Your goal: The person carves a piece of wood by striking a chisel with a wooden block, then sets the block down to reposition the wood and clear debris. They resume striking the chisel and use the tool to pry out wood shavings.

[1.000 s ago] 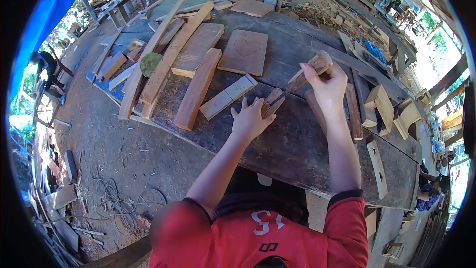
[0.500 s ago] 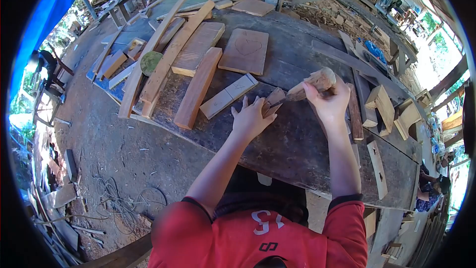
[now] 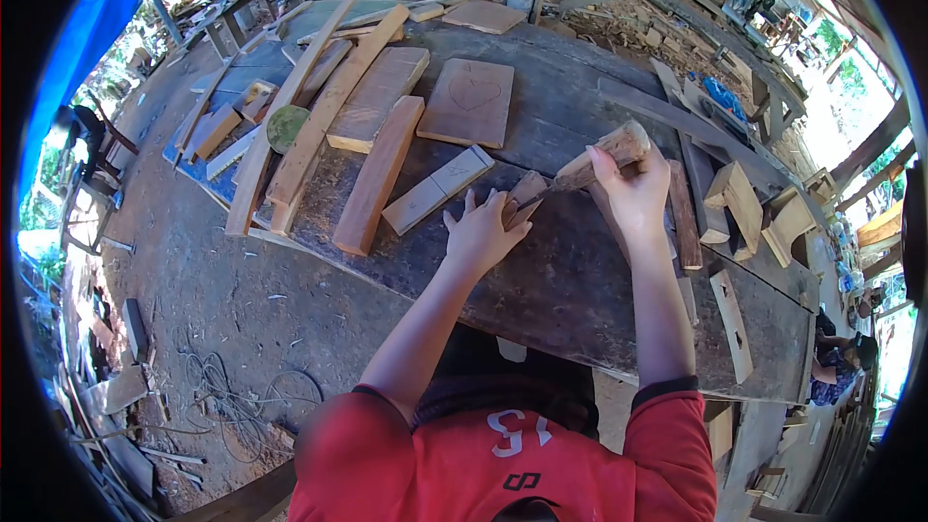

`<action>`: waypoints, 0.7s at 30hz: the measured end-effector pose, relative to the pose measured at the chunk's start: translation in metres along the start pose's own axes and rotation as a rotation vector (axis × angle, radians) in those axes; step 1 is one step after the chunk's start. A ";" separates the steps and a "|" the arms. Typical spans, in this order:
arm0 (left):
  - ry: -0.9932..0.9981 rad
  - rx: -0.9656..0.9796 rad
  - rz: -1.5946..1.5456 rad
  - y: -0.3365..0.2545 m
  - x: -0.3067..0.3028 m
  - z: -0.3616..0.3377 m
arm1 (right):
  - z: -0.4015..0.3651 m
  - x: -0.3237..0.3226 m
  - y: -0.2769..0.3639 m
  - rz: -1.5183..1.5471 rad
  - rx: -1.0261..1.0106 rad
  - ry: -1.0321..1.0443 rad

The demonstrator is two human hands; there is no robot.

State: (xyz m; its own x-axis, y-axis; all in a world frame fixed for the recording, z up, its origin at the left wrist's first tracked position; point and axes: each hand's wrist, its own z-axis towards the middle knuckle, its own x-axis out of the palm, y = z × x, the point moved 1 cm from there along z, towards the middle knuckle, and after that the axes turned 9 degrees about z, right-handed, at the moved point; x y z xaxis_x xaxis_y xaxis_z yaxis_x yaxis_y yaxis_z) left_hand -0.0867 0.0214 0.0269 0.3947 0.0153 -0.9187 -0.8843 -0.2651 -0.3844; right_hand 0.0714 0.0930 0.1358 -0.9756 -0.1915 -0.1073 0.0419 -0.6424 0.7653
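In the head view my left hand (image 3: 485, 235) lies on the bench with its fingers spread. Its thumb and forefinger straddle a small wooden block (image 3: 528, 186) and hold it against the tabletop. My right hand (image 3: 638, 189) is wrapped round the thick, rough wooden handle of a chisel-like tool (image 3: 605, 154). A narrow dark blade runs from that handle down to the block, where its tip meets the wood or lies very near it; the exact contact is too small to tell. Left of my left hand is a flat marked wooden piece (image 3: 440, 189).
A reddish-brown wooden bar (image 3: 379, 179), a board with a heart outline (image 3: 471, 101) and long strips (image 3: 333, 111) lie on the dark workbench (image 3: 570, 300). To the right are angled wooden pieces (image 3: 739, 208) and a slotted strip (image 3: 732, 326). Another person (image 3: 843, 367) sits beyond the right end.
The whole view has shifted slightly. My right hand and the tool's handle have moved a little, with the blade still at the block. My left hand keeps its hold.
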 end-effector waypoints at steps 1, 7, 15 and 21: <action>-0.008 -0.001 -0.002 0.000 0.000 0.000 | -0.001 0.000 0.000 0.034 -0.004 0.001; -0.054 -0.003 -0.036 -0.004 -0.001 -0.004 | -0.003 -0.004 0.000 0.067 0.065 0.015; -0.036 -0.039 -0.009 -0.011 -0.002 -0.017 | -0.002 -0.008 0.010 0.102 0.134 0.048; -0.084 -0.042 0.082 -0.020 0.011 -0.022 | -0.001 -0.006 0.018 0.000 0.203 0.163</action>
State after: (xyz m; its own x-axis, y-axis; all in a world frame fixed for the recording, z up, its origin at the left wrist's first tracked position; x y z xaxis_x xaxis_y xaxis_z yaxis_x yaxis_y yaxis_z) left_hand -0.0594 0.0060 0.0260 0.2980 0.0721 -0.9518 -0.9009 -0.3084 -0.3054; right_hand 0.0787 0.0815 0.1497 -0.9275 -0.3185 -0.1956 -0.0184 -0.4837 0.8750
